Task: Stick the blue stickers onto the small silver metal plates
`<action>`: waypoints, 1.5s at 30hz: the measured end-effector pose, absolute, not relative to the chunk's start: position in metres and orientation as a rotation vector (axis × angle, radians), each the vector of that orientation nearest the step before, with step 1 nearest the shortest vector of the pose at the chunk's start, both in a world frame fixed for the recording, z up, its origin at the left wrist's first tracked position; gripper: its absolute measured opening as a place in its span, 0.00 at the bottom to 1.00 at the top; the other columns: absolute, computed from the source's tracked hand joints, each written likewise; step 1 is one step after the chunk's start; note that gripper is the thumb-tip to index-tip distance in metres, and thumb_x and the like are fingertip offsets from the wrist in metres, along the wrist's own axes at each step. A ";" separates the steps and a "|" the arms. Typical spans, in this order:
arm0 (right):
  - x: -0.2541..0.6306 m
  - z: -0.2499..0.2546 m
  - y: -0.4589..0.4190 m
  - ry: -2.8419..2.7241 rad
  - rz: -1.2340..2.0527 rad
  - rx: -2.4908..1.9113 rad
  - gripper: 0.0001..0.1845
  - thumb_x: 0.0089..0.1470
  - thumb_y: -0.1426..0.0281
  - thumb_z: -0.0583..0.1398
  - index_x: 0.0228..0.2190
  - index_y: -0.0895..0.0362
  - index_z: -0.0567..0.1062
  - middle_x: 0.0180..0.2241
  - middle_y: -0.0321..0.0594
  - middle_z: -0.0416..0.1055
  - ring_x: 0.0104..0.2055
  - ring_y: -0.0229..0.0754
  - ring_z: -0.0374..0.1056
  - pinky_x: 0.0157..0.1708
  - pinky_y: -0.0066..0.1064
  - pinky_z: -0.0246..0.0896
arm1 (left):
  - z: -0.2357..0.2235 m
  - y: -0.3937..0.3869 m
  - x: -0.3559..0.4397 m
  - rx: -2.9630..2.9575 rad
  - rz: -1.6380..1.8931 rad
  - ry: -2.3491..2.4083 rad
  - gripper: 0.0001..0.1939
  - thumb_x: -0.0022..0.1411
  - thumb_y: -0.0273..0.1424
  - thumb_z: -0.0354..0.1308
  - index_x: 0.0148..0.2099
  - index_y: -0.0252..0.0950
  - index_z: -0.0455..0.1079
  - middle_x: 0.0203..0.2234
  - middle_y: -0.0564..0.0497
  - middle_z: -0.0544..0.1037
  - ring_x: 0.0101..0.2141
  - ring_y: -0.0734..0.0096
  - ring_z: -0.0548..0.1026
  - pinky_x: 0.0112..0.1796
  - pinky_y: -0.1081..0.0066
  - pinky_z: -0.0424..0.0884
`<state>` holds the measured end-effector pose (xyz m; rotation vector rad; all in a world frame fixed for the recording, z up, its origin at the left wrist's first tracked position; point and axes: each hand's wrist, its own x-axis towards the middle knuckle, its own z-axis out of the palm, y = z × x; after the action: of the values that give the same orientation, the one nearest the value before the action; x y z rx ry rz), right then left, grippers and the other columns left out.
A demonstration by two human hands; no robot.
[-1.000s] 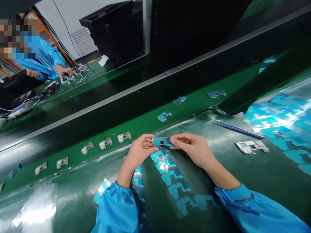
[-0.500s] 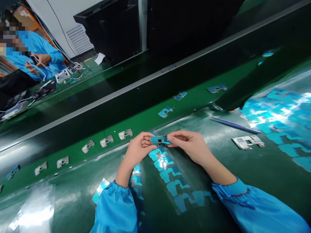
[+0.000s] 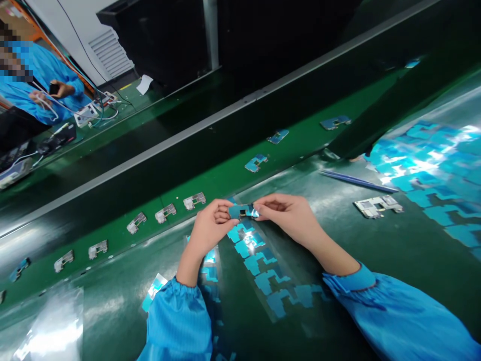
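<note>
Item: one notched circuit board, blue-faced, held between my left hand and my right hand at the far end of a strip of blue film cut-outs. Grip: left thumb and fingers clamped on its left end, right thumb and fingertips pinched together on its right end. Handling, as I judge it remotely: light, stiff, slightly slippery on the blue face, fragile; best held by the outer edges, clear of the notch.

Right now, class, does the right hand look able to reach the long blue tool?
Probably yes: nothing visible blocks the long blue tool, though the right hand is busy at the blue-faced board.
</note>
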<state>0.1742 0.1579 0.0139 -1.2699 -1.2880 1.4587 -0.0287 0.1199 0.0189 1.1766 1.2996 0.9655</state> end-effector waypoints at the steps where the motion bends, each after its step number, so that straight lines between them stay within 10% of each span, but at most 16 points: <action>1: 0.174 0.013 0.158 -1.300 1.452 -1.271 0.18 0.42 0.53 0.71 0.26 0.55 0.82 0.24 0.39 0.78 0.26 0.43 0.76 0.29 0.33 0.77 | 0.019 0.120 -0.028 1.176 0.966 1.303 0.17 0.54 0.23 0.67 0.45 0.37 0.70 0.32 0.51 0.78 0.34 0.71 0.78 0.37 0.70 0.75; 45: 0.168 0.006 0.164 -1.330 1.491 -1.207 0.07 0.44 0.65 0.64 0.25 0.56 0.79 0.22 0.35 0.75 0.25 0.39 0.73 0.28 0.29 0.70 | 0.017 0.126 -0.023 1.160 0.929 1.329 0.20 0.53 0.33 0.69 0.47 0.34 0.70 0.35 0.48 0.79 0.31 0.74 0.76 0.33 0.77 0.70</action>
<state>0.1679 0.1638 0.0057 -1.2069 -1.3297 1.4908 -0.0231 0.1258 0.0173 1.1603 1.3291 0.9290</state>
